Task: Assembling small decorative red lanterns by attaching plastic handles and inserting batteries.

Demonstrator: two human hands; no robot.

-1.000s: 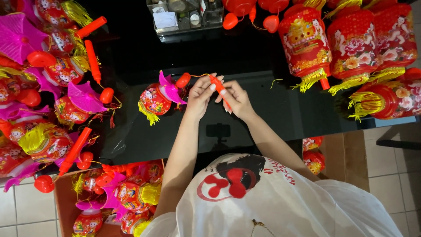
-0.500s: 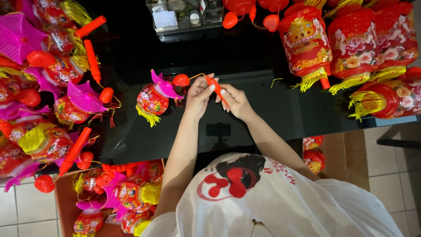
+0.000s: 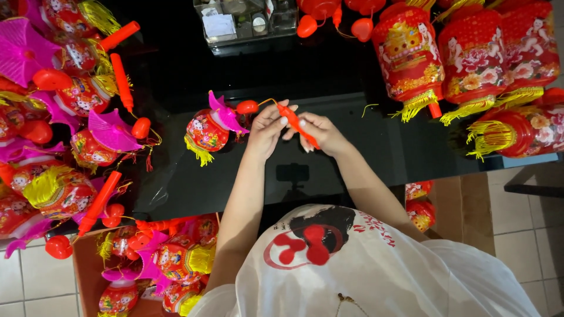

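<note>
Your left hand (image 3: 265,130) and right hand (image 3: 320,132) both pinch the orange stick (image 3: 297,125) — lantern (image 3: 208,130) strung on, plenty of loose ones left.

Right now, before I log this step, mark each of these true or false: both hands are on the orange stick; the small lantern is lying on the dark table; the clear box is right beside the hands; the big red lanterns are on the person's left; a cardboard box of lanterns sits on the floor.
1. Both hands, the left hand and the right hand, are on the orange stick. True.
2. The small lantern lies on the dark table. True.
3. The clear box is right beside the hands. False: it stands at the table's far edge, well apart from them.
4. The big red lanterns are on the person's left. False: they are on the right.
5. A cardboard box of lanterns sits on the floor. True.
</note>
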